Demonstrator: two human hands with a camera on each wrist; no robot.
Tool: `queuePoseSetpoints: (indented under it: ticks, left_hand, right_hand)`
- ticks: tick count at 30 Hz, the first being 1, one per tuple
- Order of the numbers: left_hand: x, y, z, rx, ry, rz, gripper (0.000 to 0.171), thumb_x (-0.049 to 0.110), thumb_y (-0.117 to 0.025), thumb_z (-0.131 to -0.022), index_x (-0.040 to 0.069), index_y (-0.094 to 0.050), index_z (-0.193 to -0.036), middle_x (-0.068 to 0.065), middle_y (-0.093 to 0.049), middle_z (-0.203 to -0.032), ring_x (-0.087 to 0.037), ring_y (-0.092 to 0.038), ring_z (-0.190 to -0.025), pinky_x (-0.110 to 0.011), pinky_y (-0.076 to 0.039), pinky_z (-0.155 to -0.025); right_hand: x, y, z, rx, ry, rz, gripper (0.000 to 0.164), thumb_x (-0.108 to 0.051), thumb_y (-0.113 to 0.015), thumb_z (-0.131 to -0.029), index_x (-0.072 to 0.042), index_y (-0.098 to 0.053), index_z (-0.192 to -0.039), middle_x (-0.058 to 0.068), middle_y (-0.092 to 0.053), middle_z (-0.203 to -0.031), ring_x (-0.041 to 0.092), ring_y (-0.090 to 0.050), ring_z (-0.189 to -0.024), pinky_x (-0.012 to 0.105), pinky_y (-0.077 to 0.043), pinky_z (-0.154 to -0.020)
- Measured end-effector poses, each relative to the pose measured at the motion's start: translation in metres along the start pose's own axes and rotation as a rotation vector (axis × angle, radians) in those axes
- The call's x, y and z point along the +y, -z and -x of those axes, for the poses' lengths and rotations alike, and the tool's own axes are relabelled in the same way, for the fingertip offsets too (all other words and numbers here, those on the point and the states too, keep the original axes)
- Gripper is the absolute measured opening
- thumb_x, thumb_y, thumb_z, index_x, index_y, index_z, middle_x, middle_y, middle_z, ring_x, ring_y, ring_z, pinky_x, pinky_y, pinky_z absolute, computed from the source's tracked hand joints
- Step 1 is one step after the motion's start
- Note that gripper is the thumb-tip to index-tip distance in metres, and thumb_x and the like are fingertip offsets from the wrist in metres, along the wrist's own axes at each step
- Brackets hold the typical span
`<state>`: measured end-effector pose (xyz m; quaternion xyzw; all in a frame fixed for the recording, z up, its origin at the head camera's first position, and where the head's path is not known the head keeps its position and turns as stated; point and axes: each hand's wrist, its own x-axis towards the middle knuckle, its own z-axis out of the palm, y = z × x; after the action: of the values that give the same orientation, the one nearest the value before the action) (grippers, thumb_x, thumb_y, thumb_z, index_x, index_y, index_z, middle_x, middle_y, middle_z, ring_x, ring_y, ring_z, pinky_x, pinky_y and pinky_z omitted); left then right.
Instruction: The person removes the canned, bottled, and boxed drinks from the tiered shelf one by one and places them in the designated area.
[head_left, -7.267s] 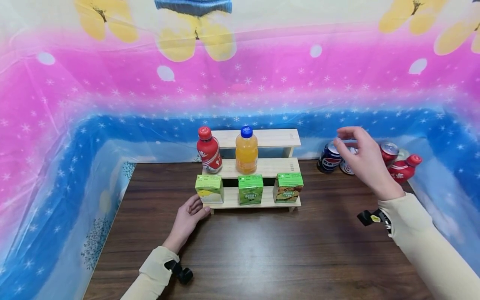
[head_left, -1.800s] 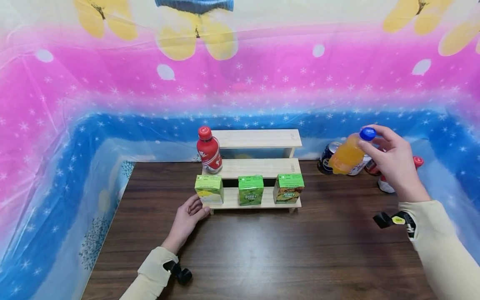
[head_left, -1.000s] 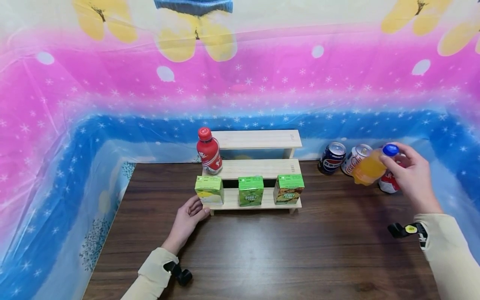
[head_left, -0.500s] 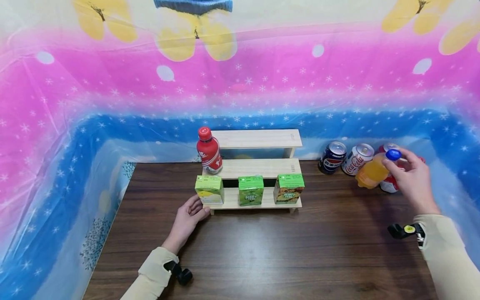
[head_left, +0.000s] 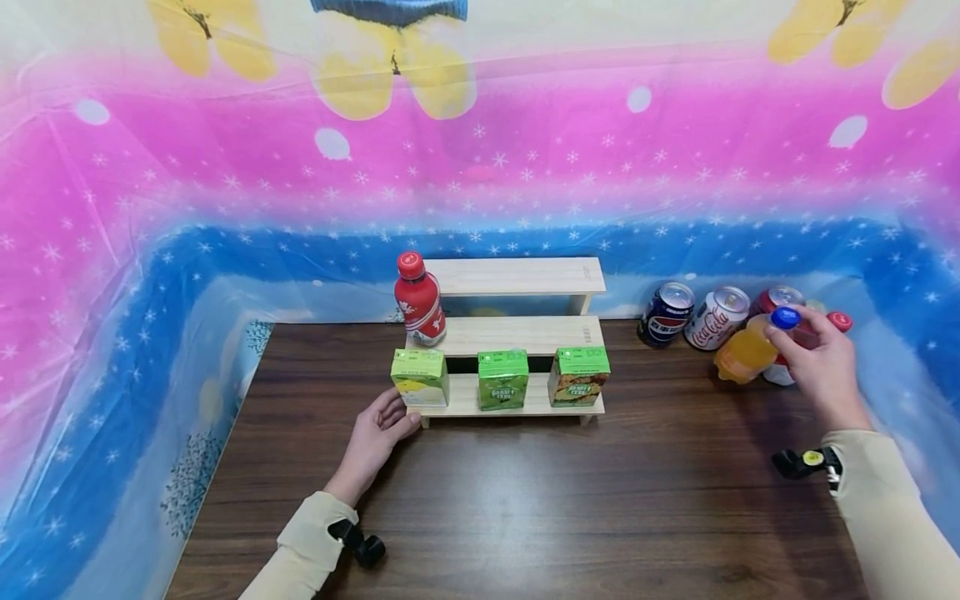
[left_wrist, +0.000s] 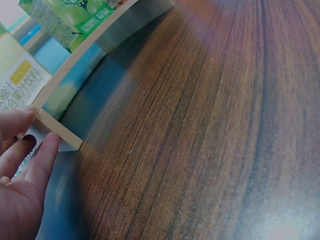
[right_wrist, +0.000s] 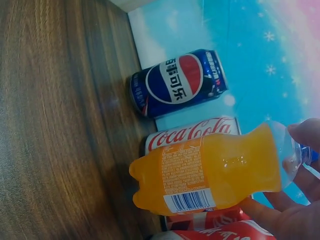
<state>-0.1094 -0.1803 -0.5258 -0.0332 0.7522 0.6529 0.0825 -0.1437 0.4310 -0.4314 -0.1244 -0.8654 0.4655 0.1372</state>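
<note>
Head view shows the right hand (head_left: 828, 367) pinching an orange drink bottle (head_left: 745, 352) at the neck, just below its blue cap (head_left: 785, 317). The bottle leans, its base towards the left, in front of the cans at the table's right side; whether that base touches the wood-grain table (head_left: 525, 492) I cannot tell. A dark blue Pepsi can (head_left: 666, 315) and a white Coca-Cola can (head_left: 717, 319) stand side by side there, with a red can (head_left: 780, 297) next along, and a red-capped bottle (head_left: 840, 321) partly hidden behind the fingers. The left hand (head_left: 377, 429) grips the left end of the lowest shelf of a three-tier wooden rack (head_left: 517, 333) between thumb and fingers. Three juice cartons (head_left: 502, 381) stand spaced along that shelf, and a red bottle (head_left: 420, 304) stands upright at the left end of the middle one.
</note>
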Motion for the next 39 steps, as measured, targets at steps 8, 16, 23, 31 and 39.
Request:
queuePoseSetpoints:
  ticks: [8,16,23,31,39]
  left_hand:
    - [0.000,0.000,-0.001,-0.004,0.000,0.008,0.061,0.004,-0.069,-0.100,0.001,-0.044,-0.155,-0.025,-0.055,-0.149,-0.035,-0.052,-0.138,-0.019,-0.051,-0.096]
    - [-0.002,0.001,-0.002,-0.005,0.006,0.009,0.061,0.005,-0.069,-0.100,0.001,-0.044,-0.155,-0.025,-0.054,-0.149,-0.034,-0.051,-0.138,-0.019,-0.050,-0.097]
    - [-0.001,0.001,-0.001,-0.003,0.008,0.013,0.061,0.005,-0.070,-0.100,0.001,-0.044,-0.155,-0.025,-0.054,-0.150,-0.034,-0.051,-0.138,-0.018,-0.050,-0.097]
    - [-0.002,0.000,-0.002,-0.006,0.006,0.021,0.061,0.004,-0.069,-0.100,0.001,-0.043,-0.155,-0.025,-0.054,-0.150,-0.034,-0.052,-0.138,-0.018,-0.051,-0.096]
    - [-0.002,0.001,-0.002,0.000,-0.005,0.006,0.061,0.005,-0.070,-0.100,0.001,-0.043,-0.155,-0.025,-0.054,-0.150,-0.035,-0.052,-0.138,-0.018,-0.050,-0.097]
  right_hand:
    - [0.012,-0.003,-0.001,-0.003,-0.009,-0.034,0.049,-0.024,-0.072,-0.100,-0.010,-0.058,-0.144,-0.032,-0.055,-0.099,-0.017,-0.055,-0.088,0.007,-0.052,-0.067]
    - [0.018,-0.006,-0.001,0.012,-0.010,0.042,0.047,-0.030,-0.072,-0.100,-0.005,-0.058,-0.138,-0.027,-0.057,-0.102,-0.015,-0.052,-0.089,0.004,-0.046,-0.072]
    - [0.016,-0.006,0.000,0.016,-0.013,0.042,0.041,-0.033,-0.072,-0.100,-0.014,-0.061,-0.135,-0.017,-0.061,-0.112,-0.013,-0.052,-0.093,0.003,-0.046,-0.074]
    - [0.016,-0.007,0.001,0.009,-0.030,0.064,0.051,-0.034,-0.069,-0.101,-0.011,-0.056,-0.145,0.003,-0.063,-0.127,-0.009,-0.052,-0.096,0.003,-0.045,-0.074]
    - [0.016,-0.007,-0.001,0.009,0.029,0.078,0.059,-0.026,-0.067,-0.103,0.000,-0.048,-0.152,-0.007,-0.062,-0.117,-0.014,-0.050,-0.090,0.004,-0.048,-0.071]
